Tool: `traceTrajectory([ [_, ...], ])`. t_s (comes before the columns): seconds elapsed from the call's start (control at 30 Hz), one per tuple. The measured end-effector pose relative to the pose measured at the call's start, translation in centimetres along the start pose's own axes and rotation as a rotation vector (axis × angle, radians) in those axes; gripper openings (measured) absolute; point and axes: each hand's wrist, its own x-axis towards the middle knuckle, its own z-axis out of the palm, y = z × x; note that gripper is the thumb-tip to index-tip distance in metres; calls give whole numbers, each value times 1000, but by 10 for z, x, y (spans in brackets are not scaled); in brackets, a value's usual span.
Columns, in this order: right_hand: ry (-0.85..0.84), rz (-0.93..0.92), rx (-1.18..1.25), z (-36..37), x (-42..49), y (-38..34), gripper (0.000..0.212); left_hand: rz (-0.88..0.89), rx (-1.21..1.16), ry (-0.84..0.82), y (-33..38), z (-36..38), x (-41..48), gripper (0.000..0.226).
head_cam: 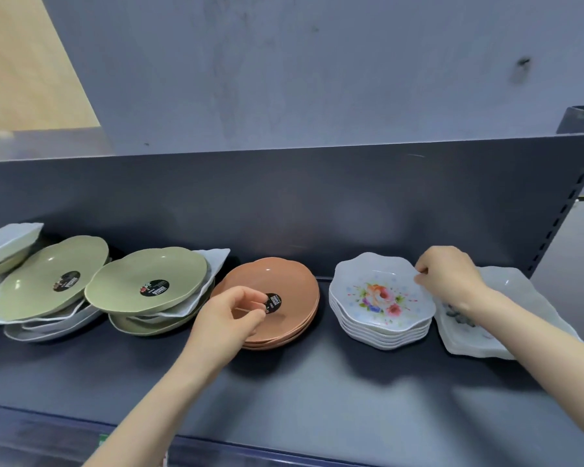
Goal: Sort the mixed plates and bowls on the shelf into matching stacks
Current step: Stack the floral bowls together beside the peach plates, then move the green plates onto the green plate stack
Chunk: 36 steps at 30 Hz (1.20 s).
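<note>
Shelf point(284, 382), dark grey and deep, runs the width of the view with a grey back panel point(284, 203) behind it and a slotted upright point(567, 210) at the right end.

Dishes stand along the back in a row. At far left a mixed pile point(48, 281) leans untidily: a green plate with a black round label lies tilted on white square-edged plates, and more white ware shows at the frame edge. Just right of it a second mixed pile point(149, 288) has a labelled green plate on top, a white plate under it, and more green beneath. Near the middle sits a neat terracotta stack point(294, 298), its top plate carrying a black sticker point(273, 303). Right of that, apart from it, is a floral stack point(381, 298) of white scalloped bowls with a pink and orange flower print. Furthest right lies a frosted white dish point(520, 298), partly hidden by the forearm.

Left hand point(226, 318) rests at the near-left rim of the terracotta stack, thumb and forefinger pinched together just beside the sticker; whether they actually hold anything I cannot tell.

Right hand point(449, 274) is curled at the far-right rim of the top floral bowl, fingertips nipping its edge.
</note>
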Motion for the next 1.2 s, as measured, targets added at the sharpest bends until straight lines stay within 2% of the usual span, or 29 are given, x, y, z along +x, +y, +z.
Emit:
traceTrajectory([
  [0.17, -92, 57, -103, -2, 1, -2, 35, 9, 42, 2, -7, -17, 4, 22],
  [0.33, -86, 53, -197, -2, -3, -5, 31, 19, 57, 5, -13, -28, 8, 22],
  [0.43, -23, 58, -301, -6, -11, -17, 18, 28, 86, -1, -17, -38, 11, 21],
  [0.5, 74, 11, -259, -7, -15, -32, 8, 36, 97, 1, -19, -50, 15, 19],
  [0.57, 121, -42, -137, -10, -19, -54, 16, 56, 123, 18, -20, -66, 22, 19],
  [0.67, 92, -119, -6, -16, -25, -107, 24, 97, 188, 64, -22, -101, 38, 20],
  [0.93, -62, -242, 234, 8, -32, -257, 17, 159, 388, 206, -54, -220, 83, 17],
  [1.07, -81, -215, 260, 34, -21, -301, 12, 158, 486, 192, -78, -256, 105, 19],
  [1.2, -53, -160, 219, 54, -11, -316, 27, 173, 541, 127, -92, -270, 128, 24],
])
